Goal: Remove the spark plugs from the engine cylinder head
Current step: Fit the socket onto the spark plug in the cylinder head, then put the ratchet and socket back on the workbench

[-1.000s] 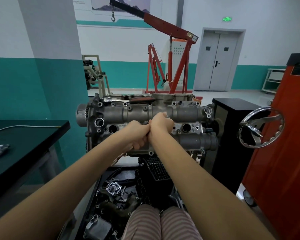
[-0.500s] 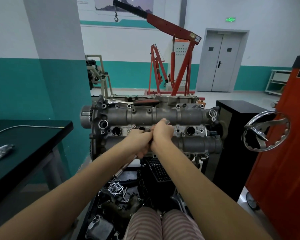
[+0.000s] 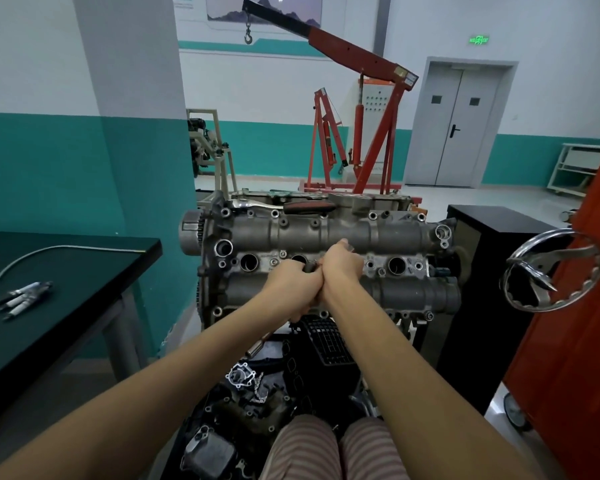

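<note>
Both hands meet at the middle of the cylinder head (image 3: 326,233): left hand (image 3: 291,284) and right hand (image 3: 340,268) curl around a wrench (image 3: 257,348). Removed spark plugs (image 3: 21,297) lie on the table (image 3: 66,271) at left.

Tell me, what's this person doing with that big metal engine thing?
A person is working on an engine cylinder head mounted upright in front of them. Both hands, the left hand and the right hand, are clenched together at one of the round plug holes in the middle row, gripping what looks like a tool there, mostly hidden by the fingers. A few spark plugs already lie on the black table to the left. A ratchet rests on top of the engine.
</note>
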The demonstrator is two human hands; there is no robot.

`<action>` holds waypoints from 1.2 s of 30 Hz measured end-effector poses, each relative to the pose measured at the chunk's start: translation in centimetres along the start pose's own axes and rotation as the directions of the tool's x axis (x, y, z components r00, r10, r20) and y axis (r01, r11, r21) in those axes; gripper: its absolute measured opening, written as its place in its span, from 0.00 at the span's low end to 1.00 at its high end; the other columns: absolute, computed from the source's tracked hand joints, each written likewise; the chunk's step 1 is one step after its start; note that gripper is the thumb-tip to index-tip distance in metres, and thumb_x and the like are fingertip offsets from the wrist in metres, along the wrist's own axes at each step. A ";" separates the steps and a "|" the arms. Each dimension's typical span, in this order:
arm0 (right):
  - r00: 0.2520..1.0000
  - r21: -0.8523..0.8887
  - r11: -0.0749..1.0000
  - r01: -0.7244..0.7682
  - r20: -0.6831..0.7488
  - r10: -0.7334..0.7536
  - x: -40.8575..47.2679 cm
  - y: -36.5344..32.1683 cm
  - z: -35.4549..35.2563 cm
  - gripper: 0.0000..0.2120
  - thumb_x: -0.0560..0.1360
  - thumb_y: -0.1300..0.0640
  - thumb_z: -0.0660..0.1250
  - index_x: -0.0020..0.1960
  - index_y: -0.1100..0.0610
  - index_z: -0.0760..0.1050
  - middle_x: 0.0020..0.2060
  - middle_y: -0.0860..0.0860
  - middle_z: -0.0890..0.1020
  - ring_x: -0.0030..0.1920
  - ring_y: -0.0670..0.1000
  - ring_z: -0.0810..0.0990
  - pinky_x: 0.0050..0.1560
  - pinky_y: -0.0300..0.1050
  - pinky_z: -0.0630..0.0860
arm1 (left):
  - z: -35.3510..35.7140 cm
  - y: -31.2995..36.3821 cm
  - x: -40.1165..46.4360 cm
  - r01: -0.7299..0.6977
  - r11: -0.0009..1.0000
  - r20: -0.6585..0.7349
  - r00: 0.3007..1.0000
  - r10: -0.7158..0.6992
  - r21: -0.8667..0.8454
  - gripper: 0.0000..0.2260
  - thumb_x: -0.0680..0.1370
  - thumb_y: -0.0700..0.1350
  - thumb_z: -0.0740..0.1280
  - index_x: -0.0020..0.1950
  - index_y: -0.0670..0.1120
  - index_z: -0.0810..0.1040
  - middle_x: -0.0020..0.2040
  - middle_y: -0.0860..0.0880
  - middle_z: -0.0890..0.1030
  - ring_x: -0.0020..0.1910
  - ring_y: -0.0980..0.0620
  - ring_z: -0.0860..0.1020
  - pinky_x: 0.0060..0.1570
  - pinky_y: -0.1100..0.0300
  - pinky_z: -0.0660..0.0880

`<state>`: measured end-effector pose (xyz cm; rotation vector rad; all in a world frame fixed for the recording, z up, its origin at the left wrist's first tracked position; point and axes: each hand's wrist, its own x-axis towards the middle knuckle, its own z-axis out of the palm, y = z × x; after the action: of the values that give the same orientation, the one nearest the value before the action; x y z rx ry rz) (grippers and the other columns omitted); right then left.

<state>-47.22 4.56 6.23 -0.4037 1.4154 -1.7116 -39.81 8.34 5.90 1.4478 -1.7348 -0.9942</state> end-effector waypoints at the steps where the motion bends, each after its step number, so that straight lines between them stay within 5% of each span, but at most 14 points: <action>1: 1.000 -0.005 1.000 -0.003 0.005 0.003 0.0 0.1 0.1 0.17 0.80 0.51 0.54 0.56 0.65 0.71 0.44 0.58 0.76 0.42 0.55 0.75 0.45 0.49 0.74 | 0.0 0.0 0.1 -0.010 1.000 -0.010 1.000 0.010 0.004 0.16 0.79 0.46 0.58 0.32 0.44 0.65 0.14 0.54 0.66 0.15 0.54 0.63 0.17 0.71 0.57; 5: 0.997 -0.047 0.997 0.058 -0.042 -0.060 -0.8 0.3 -0.5 0.18 0.81 0.51 0.53 0.56 0.65 0.71 0.48 0.58 0.79 0.43 0.56 0.78 0.43 0.47 0.75 | 0.0 -0.3 -0.3 -0.048 0.998 -0.018 0.999 0.049 0.039 0.16 0.78 0.48 0.60 0.32 0.45 0.65 0.15 0.54 0.67 0.12 0.57 0.62 0.17 0.71 0.57; 7: 0.981 -0.020 0.985 0.171 -0.091 -0.172 0.2 -2.2 -2.4 0.16 0.81 0.49 0.52 0.53 0.62 0.69 0.39 0.52 0.76 0.34 0.50 0.76 0.32 0.41 0.74 | -0.9 -1.9 -1.2 -0.075 0.994 -0.010 0.997 0.076 0.086 0.18 0.76 0.55 0.65 0.32 0.46 0.68 0.19 0.54 0.69 0.13 0.59 0.63 0.17 0.71 0.58; 11: 0.998 0.245 0.969 0.034 0.050 -0.048 1.5 -6.2 -6.0 0.15 0.80 0.48 0.55 0.41 0.58 0.67 0.25 0.47 0.67 0.17 0.43 0.63 0.17 0.34 0.60 | -3.7 -4.3 -1.3 0.060 0.992 0.041 0.998 -0.056 -0.114 0.17 0.76 0.58 0.65 0.37 0.46 0.71 0.22 0.54 0.67 0.16 0.58 0.61 0.18 0.69 0.57; 16: 0.927 -0.058 0.998 -0.035 0.371 0.054 -0.3 -2.2 -3.4 0.10 0.79 0.55 0.59 0.42 0.59 0.68 0.28 0.50 0.69 0.25 0.45 0.67 0.20 0.35 0.64 | -3.7 -2.5 -0.3 0.159 0.842 0.163 0.983 -0.086 -0.515 0.11 0.80 0.43 0.61 0.38 0.43 0.69 0.28 0.49 0.67 0.20 0.57 0.63 0.19 0.67 0.59; 19: 0.867 -0.290 0.947 0.136 0.497 0.028 -0.6 -1.0 -2.3 0.06 0.76 0.57 0.64 0.46 0.59 0.71 0.30 0.51 0.71 0.27 0.46 0.68 0.22 0.37 0.66 | -3.6 -2.1 0.1 0.199 0.701 0.209 0.975 -0.073 -0.685 0.09 0.81 0.38 0.57 0.42 0.43 0.71 0.31 0.50 0.70 0.25 0.56 0.67 0.22 0.65 0.65; 21: 0.822 -0.434 0.792 0.429 0.551 -0.144 -0.7 -0.8 -1.4 0.08 0.75 0.55 0.65 0.41 0.58 0.71 0.29 0.50 0.71 0.28 0.47 0.69 0.28 0.41 0.68 | -3.9 -1.7 0.6 0.197 0.623 0.198 0.978 -0.067 -0.757 0.07 0.81 0.38 0.57 0.46 0.43 0.72 0.32 0.49 0.73 0.26 0.56 0.69 0.25 0.64 0.69; 24: 0.577 -0.509 0.280 0.814 0.652 -0.492 -0.1 -2.1 0.0 0.13 0.77 0.54 0.63 0.35 0.54 0.65 0.31 0.48 0.71 0.31 0.46 0.68 0.34 0.40 0.65 | -4.9 -1.2 1.6 0.207 0.543 0.164 0.978 -0.126 -0.814 0.04 0.81 0.38 0.58 0.48 0.41 0.71 0.33 0.47 0.75 0.25 0.56 0.75 0.28 0.58 0.78; 26: 0.360 -0.471 -0.041 0.881 0.725 -0.588 0.3 -3.7 1.3 0.06 0.77 0.55 0.63 0.44 0.56 0.70 0.41 0.50 0.73 0.38 0.47 0.72 0.39 0.41 0.69 | -6.0 -0.7 2.5 0.215 0.552 0.145 0.975 -0.168 -0.806 0.04 0.81 0.39 0.58 0.49 0.40 0.70 0.37 0.45 0.76 0.25 0.55 0.77 0.28 0.51 0.79; 28: 0.227 -0.457 -0.310 0.833 0.795 -0.562 1.2 -5.3 3.3 0.12 0.76 0.57 0.64 0.57 0.60 0.72 0.50 0.55 0.75 0.48 0.52 0.75 0.50 0.47 0.74 | -6.9 -0.2 3.4 0.204 0.596 0.117 0.976 -0.182 -0.777 0.03 0.82 0.40 0.58 0.51 0.41 0.69 0.40 0.45 0.78 0.26 0.54 0.79 0.29 0.47 0.78; 29: 0.227 -0.458 -0.407 0.790 0.836 -0.500 1.7 -6.0 4.3 0.14 0.76 0.56 0.64 0.60 0.61 0.71 0.53 0.56 0.75 0.51 0.54 0.75 0.53 0.49 0.73 | -7.4 0.1 3.8 0.200 0.609 0.110 0.977 -0.181 -0.768 0.03 0.82 0.40 0.58 0.50 0.42 0.69 0.40 0.45 0.78 0.27 0.54 0.80 0.30 0.47 0.77; 31: 0.340 -0.466 -0.523 0.714 0.883 -0.323 2.4 -6.9 5.8 0.14 0.77 0.55 0.62 0.59 0.60 0.71 0.55 0.57 0.77 0.55 0.57 0.75 0.55 0.52 0.72 | -8.0 0.7 4.5 0.191 0.616 0.105 0.979 -0.174 -0.764 0.05 0.82 0.40 0.57 0.48 0.42 0.69 0.39 0.45 0.78 0.27 0.53 0.80 0.29 0.48 0.78; 33: 0.456 -0.461 -0.550 0.697 0.876 -0.157 3.0 -7.0 6.5 0.11 0.77 0.56 0.60 0.58 0.59 0.70 0.56 0.57 0.76 0.56 0.57 0.75 0.54 0.51 0.73 | -8.5 1.1 5.1 0.156 0.630 0.062 0.984 -0.168 -0.761 0.05 0.82 0.41 0.57 0.47 0.42 0.68 0.39 0.42 0.77 0.25 0.52 0.80 0.25 0.51 0.78; 36: 0.483 -0.446 -0.566 0.693 0.870 -0.095 3.4 -6.9 6.9 0.10 0.76 0.60 0.60 0.57 0.59 0.70 0.56 0.56 0.76 0.55 0.57 0.75 0.50 0.49 0.74 | -9.2 1.1 6.1 0.095 0.669 -0.024 0.986 -0.166 -0.737 0.05 0.82 0.42 0.58 0.47 0.43 0.67 0.37 0.42 0.75 0.21 0.52 0.77 0.24 0.54 0.78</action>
<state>-47.10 -2.50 13.74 -2.7522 2.0617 -0.1079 -33.53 1.20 11.51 1.0459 -0.9533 -1.4630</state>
